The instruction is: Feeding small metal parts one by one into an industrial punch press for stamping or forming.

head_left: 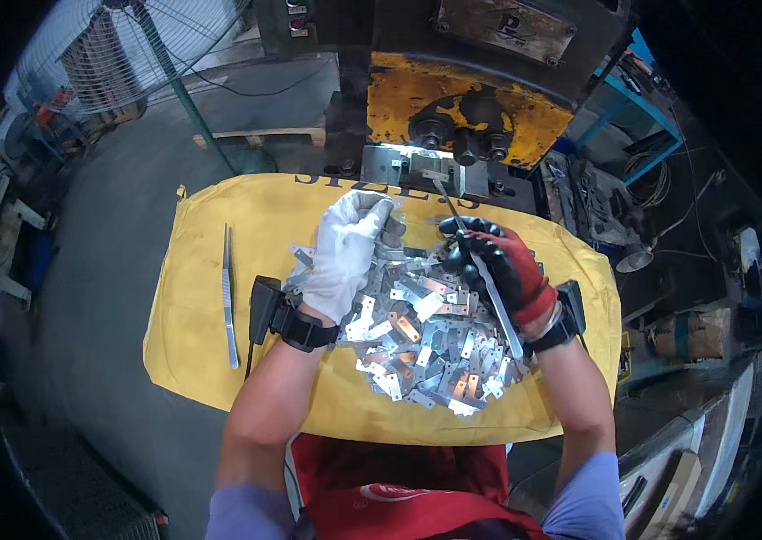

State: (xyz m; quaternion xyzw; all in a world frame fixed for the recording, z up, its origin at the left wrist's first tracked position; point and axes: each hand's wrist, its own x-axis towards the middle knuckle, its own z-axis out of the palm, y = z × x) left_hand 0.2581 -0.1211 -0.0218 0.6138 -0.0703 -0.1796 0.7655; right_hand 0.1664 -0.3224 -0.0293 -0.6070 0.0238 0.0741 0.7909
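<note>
My right hand (498,265), in a red glove with black coating, is closed around long metal tweezers (495,301). Their tip points away from me at the press die (417,169), where a small metal plate (435,175) shows at the tip; whether they grip it I cannot tell. My left hand (348,247), in a white glove, has its fingers curled together above the far left of a heap of small flat metal plates (430,328) with holes. What those fingers hold is not clear. The heap lies on a yellow cloth-like sheet (192,297).
Beyond the sheet stands a press with a worn yellow ram (390,99) above the die. A second pair of tweezers (229,297) lies on the sheet's left side. A caged fan (120,54) stands far left, a blue metal frame (637,108) at right.
</note>
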